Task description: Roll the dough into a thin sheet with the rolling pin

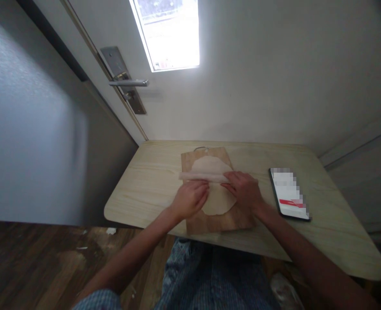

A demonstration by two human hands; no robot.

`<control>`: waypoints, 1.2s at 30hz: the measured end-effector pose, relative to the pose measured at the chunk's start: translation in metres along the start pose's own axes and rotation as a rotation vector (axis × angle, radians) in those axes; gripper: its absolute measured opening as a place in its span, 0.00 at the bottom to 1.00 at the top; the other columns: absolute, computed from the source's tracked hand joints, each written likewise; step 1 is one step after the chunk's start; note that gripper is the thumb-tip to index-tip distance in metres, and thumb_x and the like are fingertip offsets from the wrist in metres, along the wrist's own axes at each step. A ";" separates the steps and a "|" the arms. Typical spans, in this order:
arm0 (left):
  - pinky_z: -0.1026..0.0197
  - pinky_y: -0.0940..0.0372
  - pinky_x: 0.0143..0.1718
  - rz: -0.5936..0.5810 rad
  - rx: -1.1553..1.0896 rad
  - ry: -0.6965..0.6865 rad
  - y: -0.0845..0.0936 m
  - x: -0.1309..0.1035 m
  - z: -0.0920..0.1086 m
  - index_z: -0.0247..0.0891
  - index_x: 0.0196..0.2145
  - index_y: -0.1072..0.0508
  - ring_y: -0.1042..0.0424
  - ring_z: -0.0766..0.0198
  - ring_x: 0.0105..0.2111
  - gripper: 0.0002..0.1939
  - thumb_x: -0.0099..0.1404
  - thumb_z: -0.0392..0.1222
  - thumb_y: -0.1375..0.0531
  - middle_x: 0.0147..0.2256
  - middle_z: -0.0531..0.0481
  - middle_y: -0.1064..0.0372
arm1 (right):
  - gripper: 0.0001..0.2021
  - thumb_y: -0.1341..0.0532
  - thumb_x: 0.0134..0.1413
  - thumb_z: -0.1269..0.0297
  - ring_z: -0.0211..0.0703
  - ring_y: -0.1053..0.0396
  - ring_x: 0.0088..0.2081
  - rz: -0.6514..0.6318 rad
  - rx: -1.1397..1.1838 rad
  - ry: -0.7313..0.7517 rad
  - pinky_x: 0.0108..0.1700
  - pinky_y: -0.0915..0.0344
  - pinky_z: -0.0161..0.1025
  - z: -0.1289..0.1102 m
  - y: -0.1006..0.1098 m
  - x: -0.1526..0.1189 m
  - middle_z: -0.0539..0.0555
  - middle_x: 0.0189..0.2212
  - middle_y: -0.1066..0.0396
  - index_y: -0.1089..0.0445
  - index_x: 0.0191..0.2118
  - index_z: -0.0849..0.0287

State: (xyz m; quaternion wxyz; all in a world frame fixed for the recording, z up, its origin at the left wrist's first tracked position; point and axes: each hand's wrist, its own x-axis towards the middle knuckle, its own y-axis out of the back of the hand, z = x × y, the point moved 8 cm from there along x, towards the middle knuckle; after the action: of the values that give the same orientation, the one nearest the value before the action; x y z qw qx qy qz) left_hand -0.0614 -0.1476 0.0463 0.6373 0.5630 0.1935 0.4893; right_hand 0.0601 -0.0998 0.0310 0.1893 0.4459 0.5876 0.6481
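Observation:
A flat, roundish sheet of dough (219, 201) lies on a wooden cutting board (198, 225) with a metal handle at its far end. Across the dough runs a pale rolling pin (195, 176), slightly blurred, its left end reaching past the board. My left hand (190, 199) has its fingers curled together against the near side of the pin. My right hand (244, 188) is closed over the pin's right part, hiding most of that end. Both thumbs point inward above the dough.
A phone (290, 193) with a lit screen lies right of the board on the light wooden table (135, 189). Behind the table stands a door with a metal handle (129, 82) and a bright window (174, 38). A grey panel is at left.

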 end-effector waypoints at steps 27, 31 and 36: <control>0.54 0.42 0.48 -0.050 0.133 0.794 -0.026 0.045 -0.128 0.28 0.54 0.48 0.45 0.53 0.54 0.25 0.63 0.46 0.59 0.55 0.33 0.47 | 0.25 0.59 0.56 0.51 0.53 0.39 0.48 -0.377 0.012 -0.539 0.42 0.41 0.44 0.057 -0.046 0.051 0.65 0.47 0.36 0.41 0.49 0.66; 0.54 0.39 0.44 -0.006 0.157 0.787 -0.021 0.039 -0.118 0.32 0.51 0.45 0.40 0.54 0.51 0.22 0.62 0.46 0.57 0.50 0.36 0.39 | 0.25 0.58 0.56 0.51 0.54 0.38 0.47 -0.342 -0.034 -0.500 0.40 0.40 0.44 0.052 -0.041 0.046 0.65 0.46 0.35 0.41 0.49 0.66; 0.55 0.38 0.43 0.001 0.237 0.749 -0.020 0.025 -0.099 0.33 0.53 0.47 0.40 0.54 0.50 0.24 0.61 0.45 0.55 0.51 0.38 0.40 | 0.27 0.60 0.57 0.52 0.52 0.35 0.42 -0.316 -0.055 -0.470 0.37 0.40 0.42 0.041 -0.037 0.031 0.63 0.42 0.32 0.49 0.56 0.64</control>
State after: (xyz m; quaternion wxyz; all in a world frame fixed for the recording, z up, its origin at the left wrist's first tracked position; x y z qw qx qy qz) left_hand -0.1209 -0.0717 0.0072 0.4528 0.4153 0.4678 0.6354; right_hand 0.0663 -0.0432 0.0039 0.4309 0.4816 0.5720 0.5052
